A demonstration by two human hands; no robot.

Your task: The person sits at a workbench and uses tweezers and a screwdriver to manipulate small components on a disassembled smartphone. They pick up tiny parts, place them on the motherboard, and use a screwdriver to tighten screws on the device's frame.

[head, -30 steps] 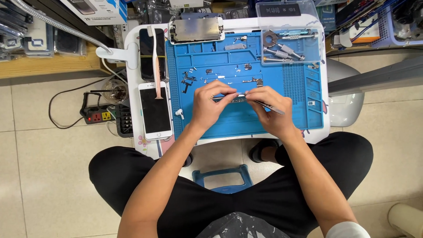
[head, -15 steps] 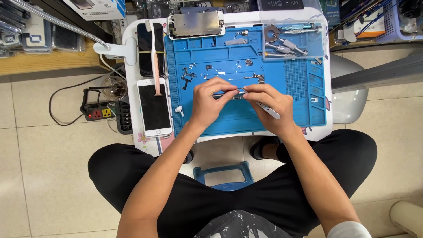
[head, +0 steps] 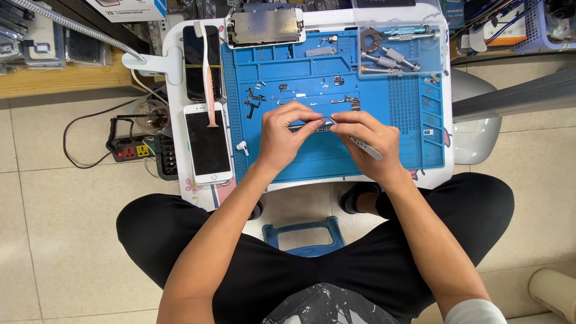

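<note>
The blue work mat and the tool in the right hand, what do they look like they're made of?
Blue work mat: probably silicone or soft rubber, matte, with moulded compartments and ridges. Tool in the right hand: seemingly metal, silvery and shiny, slim like tweezers; its tip is hidden by the fingers.

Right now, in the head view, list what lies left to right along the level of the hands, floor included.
Power strip → white phone → earbud → left hand → small part held between both hands → right hand → blue mat → white stool.
</note>
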